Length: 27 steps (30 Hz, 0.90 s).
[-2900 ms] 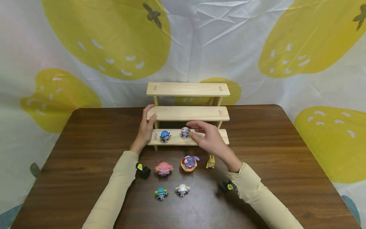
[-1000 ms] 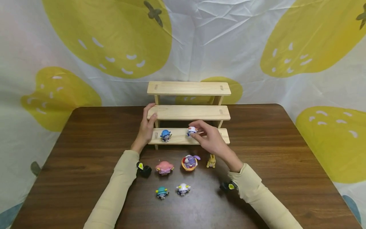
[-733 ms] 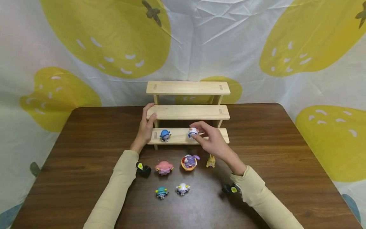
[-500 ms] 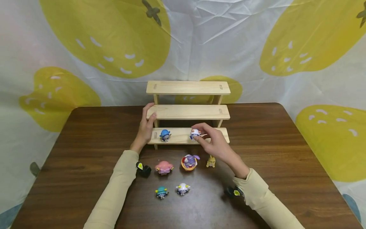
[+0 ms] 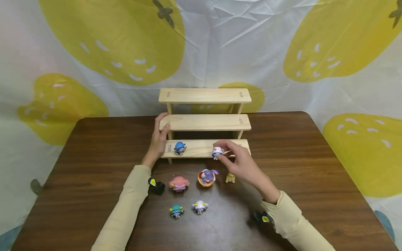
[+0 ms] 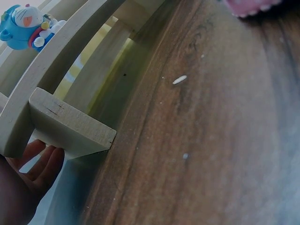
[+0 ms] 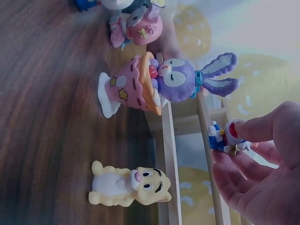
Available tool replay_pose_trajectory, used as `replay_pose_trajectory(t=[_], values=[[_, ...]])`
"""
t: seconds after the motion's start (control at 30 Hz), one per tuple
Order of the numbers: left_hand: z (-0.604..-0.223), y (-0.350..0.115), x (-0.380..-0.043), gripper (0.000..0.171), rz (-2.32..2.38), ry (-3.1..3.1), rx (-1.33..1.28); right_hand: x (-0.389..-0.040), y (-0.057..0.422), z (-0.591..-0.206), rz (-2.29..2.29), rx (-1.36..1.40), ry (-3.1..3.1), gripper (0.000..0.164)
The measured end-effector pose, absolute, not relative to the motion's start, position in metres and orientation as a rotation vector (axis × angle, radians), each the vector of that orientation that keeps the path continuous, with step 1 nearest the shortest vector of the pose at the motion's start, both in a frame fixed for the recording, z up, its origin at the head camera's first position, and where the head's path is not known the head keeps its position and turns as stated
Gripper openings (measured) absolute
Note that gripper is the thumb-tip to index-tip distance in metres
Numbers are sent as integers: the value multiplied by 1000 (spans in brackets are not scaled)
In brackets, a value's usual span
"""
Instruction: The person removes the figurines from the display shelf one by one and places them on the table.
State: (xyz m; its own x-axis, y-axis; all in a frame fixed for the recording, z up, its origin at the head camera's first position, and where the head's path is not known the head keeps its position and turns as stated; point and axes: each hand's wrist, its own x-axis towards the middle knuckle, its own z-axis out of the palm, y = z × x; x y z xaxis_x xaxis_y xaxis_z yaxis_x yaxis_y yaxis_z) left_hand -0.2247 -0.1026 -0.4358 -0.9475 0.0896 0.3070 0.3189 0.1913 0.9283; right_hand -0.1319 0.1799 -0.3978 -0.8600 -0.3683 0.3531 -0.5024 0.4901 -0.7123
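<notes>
My right hand [image 5: 240, 158] pinches a small figurine [image 5: 217, 152] with a white orange-horned cap and blue body. It is between thumb and fingers over the front right of the lowest step. In the right wrist view the figurine [image 7: 228, 136] appears sideways, thumb across its head. My left hand [image 5: 158, 139] grips the left end of the three-step wooden shelf [image 5: 205, 122], thumb on the middle board. The left wrist view shows left fingers [image 6: 49, 166] at the shelf's side support. A blue-capped figurine [image 5: 180, 148] stands on the lowest step's left part.
In front of the shelf stand a pink figurine [image 5: 179, 183], a purple rabbit in an orange-rimmed cup [image 5: 206, 177] and a yellow rabbit figurine [image 5: 230, 178], partly covered by my right hand. Nearer are a teal-capped figurine [image 5: 177, 211] and a white-capped one [image 5: 200, 207]. A fruit-print cloth [image 5: 204, 52] hangs behind.
My right hand has closed its fingers on the white-capped, orange-horned figurine and moved it right and toward the front of the lowest step. My left hand has kept its grip on the shelf.
</notes>
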Motion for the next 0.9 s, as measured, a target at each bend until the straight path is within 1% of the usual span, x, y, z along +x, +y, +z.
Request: replay_pose_trajectory(t=[0.37, 0.63, 0.9], values=[[-436, -103, -225, 49, -1863, -2290, -389, -119, 188, -405, 1324, 752, -2584, 27], [-437, -103, -224, 48, -1865, -2297, -378, -108, 196, -411, 1305, 826, -2585, 28], [-435, -102, -224, 48, -1878, -2278, -392, -94, 205, -420, 1309, 809, -2608, 29]])
